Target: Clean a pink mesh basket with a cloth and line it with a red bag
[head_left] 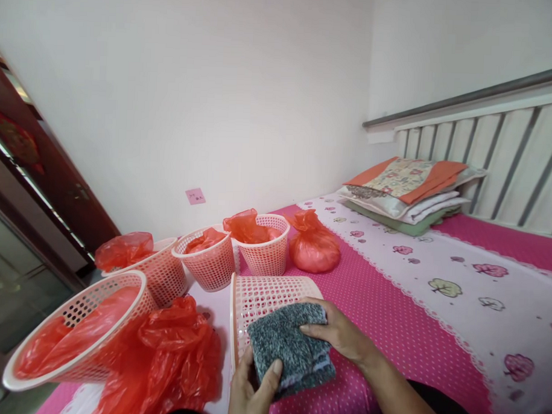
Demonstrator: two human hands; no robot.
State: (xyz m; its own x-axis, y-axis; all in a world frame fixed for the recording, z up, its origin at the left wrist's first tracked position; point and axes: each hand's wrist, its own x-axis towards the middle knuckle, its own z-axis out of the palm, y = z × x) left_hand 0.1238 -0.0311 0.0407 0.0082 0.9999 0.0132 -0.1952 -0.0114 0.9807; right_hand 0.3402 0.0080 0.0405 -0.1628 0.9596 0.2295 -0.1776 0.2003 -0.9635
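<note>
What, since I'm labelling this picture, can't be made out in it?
All in the head view:
Left hand, some fingertips: hidden by the gray cloth.
Left forearm: cut off by the bottom edge.
Tied red bag, contents: hidden by its plastic.
Pink square on the wall, writing: too small.
Red door decoration, design: blurred.

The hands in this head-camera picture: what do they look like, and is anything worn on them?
Both the left hand and right hand are a person's, ungloved, with no rings showing on the visible fingers. The right forearm is bare, without watch or bracelet. The left wrist is out of frame.
</note>
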